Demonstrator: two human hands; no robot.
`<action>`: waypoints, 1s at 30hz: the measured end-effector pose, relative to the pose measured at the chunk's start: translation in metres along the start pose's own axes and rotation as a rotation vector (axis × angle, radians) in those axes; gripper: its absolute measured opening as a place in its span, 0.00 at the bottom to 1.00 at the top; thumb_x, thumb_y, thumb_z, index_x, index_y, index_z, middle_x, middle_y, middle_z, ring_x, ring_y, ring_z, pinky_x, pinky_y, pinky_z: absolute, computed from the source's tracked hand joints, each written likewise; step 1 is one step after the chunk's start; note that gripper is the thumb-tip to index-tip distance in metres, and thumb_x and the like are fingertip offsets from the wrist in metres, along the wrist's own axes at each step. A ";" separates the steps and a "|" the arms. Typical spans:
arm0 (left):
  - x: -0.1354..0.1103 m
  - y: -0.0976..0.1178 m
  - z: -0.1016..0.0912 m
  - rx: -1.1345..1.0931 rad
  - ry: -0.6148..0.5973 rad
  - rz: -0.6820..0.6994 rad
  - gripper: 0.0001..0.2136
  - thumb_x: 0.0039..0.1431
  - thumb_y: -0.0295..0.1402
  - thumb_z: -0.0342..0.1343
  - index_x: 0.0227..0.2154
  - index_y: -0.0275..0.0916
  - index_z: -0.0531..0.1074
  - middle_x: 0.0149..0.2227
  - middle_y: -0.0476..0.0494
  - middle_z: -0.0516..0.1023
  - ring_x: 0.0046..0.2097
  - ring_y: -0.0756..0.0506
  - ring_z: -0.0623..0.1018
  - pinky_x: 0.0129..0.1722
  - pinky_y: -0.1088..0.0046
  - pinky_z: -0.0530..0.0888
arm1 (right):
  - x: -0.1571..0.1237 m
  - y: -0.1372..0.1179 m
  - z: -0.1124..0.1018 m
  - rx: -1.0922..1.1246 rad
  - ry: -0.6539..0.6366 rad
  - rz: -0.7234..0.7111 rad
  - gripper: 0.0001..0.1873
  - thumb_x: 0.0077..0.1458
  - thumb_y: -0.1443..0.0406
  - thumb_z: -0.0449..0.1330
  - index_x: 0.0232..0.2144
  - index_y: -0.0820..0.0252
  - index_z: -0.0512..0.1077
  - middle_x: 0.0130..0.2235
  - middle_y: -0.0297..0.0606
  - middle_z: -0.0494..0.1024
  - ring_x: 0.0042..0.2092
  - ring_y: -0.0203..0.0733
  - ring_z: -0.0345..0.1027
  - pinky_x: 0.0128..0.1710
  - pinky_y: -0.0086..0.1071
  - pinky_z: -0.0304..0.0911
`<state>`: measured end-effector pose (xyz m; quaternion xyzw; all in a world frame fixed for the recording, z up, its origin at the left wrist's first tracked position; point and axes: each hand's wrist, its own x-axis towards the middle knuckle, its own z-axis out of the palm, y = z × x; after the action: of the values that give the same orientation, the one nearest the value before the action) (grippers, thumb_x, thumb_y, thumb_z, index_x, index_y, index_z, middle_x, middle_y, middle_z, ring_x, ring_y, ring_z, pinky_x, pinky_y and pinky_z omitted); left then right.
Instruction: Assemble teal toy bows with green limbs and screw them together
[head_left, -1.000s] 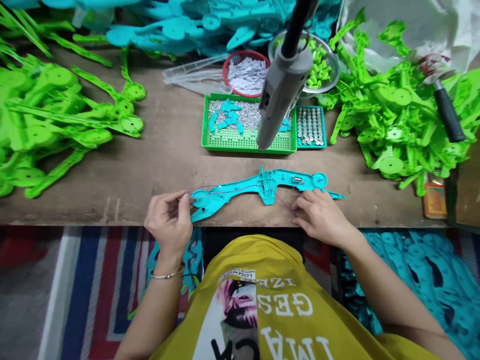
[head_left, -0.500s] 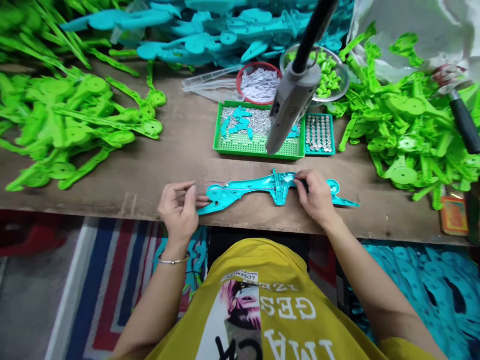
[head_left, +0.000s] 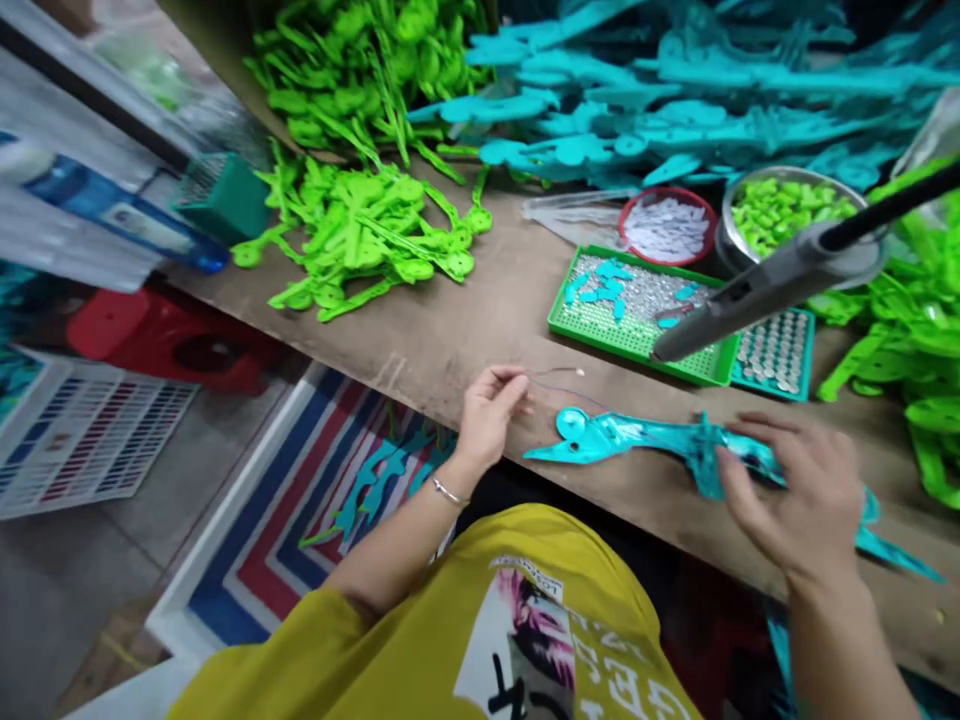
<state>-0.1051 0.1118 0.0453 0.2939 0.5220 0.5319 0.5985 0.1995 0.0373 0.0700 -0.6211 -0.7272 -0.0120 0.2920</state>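
While the left hand (head_left: 487, 415) pinches the thin wire (head_left: 562, 369), the right hand (head_left: 801, 495) covers the blue part (head_left: 652, 434)

Because the wire looks slender and runs free between the left hand and the part, a hard pull could probably break it or drag it out of line. One short strand pokes out beyond the fingers (head_left: 514, 390) of the left hand, ending in a pale tip (head_left: 580, 372); if the pinch loosens, that end could spring away or catch on the part. Since the part lies near the front edge of the worktop (head_left: 510, 320), a careless nudge might tip it over. The grey tool (head_left: 750, 292) slants above the green tray (head_left: 637, 352), apart from both hands, and seems a lesser risk.

The blue part rests lengthwise along the worktop, its pointed end just to the right of the left hand and apart from it. The left thumb and forefinger are brought together on the wire. At the other side, the right hand is over the part beyond its crosspiece (head_left: 703, 455), thumb on the near side and the other fingers reaching across. Blur and the hand itself hide the contact, so whether these grip or merely press cannot be told.
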 end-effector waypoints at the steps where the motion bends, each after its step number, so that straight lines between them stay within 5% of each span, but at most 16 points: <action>1: -0.005 0.001 0.004 -0.003 -0.021 0.020 0.19 0.46 0.44 0.72 0.34 0.38 0.73 0.27 0.53 0.74 0.28 0.53 0.76 0.26 0.80 0.74 | 0.011 -0.020 0.007 0.098 -0.028 -0.032 0.13 0.57 0.63 0.64 0.45 0.56 0.75 0.46 0.46 0.81 0.47 0.53 0.74 0.51 0.49 0.66; 4: -0.020 0.001 0.013 0.001 -0.121 0.047 0.18 0.50 0.44 0.71 0.33 0.38 0.72 0.26 0.53 0.74 0.27 0.54 0.74 0.29 0.79 0.73 | 0.038 -0.081 0.038 0.408 -0.169 -0.130 0.23 0.62 0.59 0.61 0.59 0.54 0.69 0.53 0.44 0.80 0.55 0.52 0.73 0.63 0.55 0.59; 8: -0.025 -0.004 0.010 0.066 -0.231 0.095 0.19 0.54 0.46 0.68 0.37 0.39 0.69 0.32 0.49 0.76 0.32 0.52 0.76 0.33 0.77 0.73 | 0.054 -0.122 0.068 0.737 -0.232 0.103 0.13 0.67 0.58 0.56 0.49 0.54 0.75 0.46 0.40 0.83 0.43 0.43 0.79 0.45 0.39 0.73; 12: 0.016 0.018 -0.018 0.529 -0.436 0.432 0.17 0.62 0.41 0.62 0.49 0.39 0.69 0.44 0.40 0.79 0.43 0.45 0.79 0.43 0.68 0.76 | 0.058 -0.104 0.064 0.725 -0.218 0.228 0.11 0.65 0.56 0.58 0.39 0.54 0.78 0.37 0.37 0.84 0.37 0.42 0.78 0.37 0.34 0.72; 15: 0.078 0.054 -0.043 1.349 -0.228 0.838 0.08 0.66 0.28 0.51 0.43 0.35 0.73 0.43 0.34 0.78 0.49 0.40 0.77 0.51 0.59 0.73 | 0.059 -0.079 0.053 0.646 -0.221 0.235 0.11 0.62 0.55 0.61 0.40 0.52 0.79 0.37 0.38 0.84 0.38 0.45 0.79 0.37 0.36 0.73; 18: 0.141 0.082 -0.056 1.481 -0.150 0.870 0.13 0.63 0.19 0.45 0.41 0.33 0.75 0.47 0.27 0.76 0.53 0.35 0.74 0.55 0.46 0.67 | 0.056 -0.062 0.046 0.589 -0.180 0.284 0.12 0.61 0.54 0.61 0.40 0.51 0.80 0.37 0.38 0.84 0.37 0.47 0.79 0.36 0.38 0.73; 21: 0.181 0.093 -0.061 1.537 -0.205 0.875 0.12 0.63 0.20 0.46 0.36 0.34 0.76 0.44 0.28 0.77 0.53 0.33 0.73 0.58 0.40 0.62 | 0.051 -0.055 0.045 0.525 -0.138 0.314 0.12 0.61 0.54 0.62 0.40 0.51 0.80 0.37 0.38 0.84 0.37 0.46 0.79 0.37 0.39 0.72; 26: 0.193 0.097 -0.069 1.530 -0.374 0.986 0.12 0.63 0.25 0.49 0.44 0.37 0.76 0.50 0.33 0.77 0.60 0.33 0.70 0.64 0.39 0.57 | 0.045 -0.050 0.046 0.485 -0.071 0.331 0.11 0.61 0.56 0.62 0.39 0.53 0.81 0.35 0.38 0.84 0.35 0.44 0.76 0.35 0.37 0.68; 30: 0.155 0.086 -0.055 1.345 -0.654 1.012 0.12 0.62 0.30 0.54 0.47 0.43 0.76 0.52 0.37 0.78 0.61 0.35 0.72 0.66 0.42 0.57 | 0.044 -0.048 0.059 0.460 -0.108 0.270 0.10 0.61 0.58 0.61 0.37 0.56 0.80 0.33 0.37 0.82 0.29 0.39 0.71 0.30 0.34 0.65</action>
<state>-0.2025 0.2690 0.0593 0.9130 0.3348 0.2039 0.1132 0.1295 0.0884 0.0569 -0.6294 -0.6360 0.2257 0.3854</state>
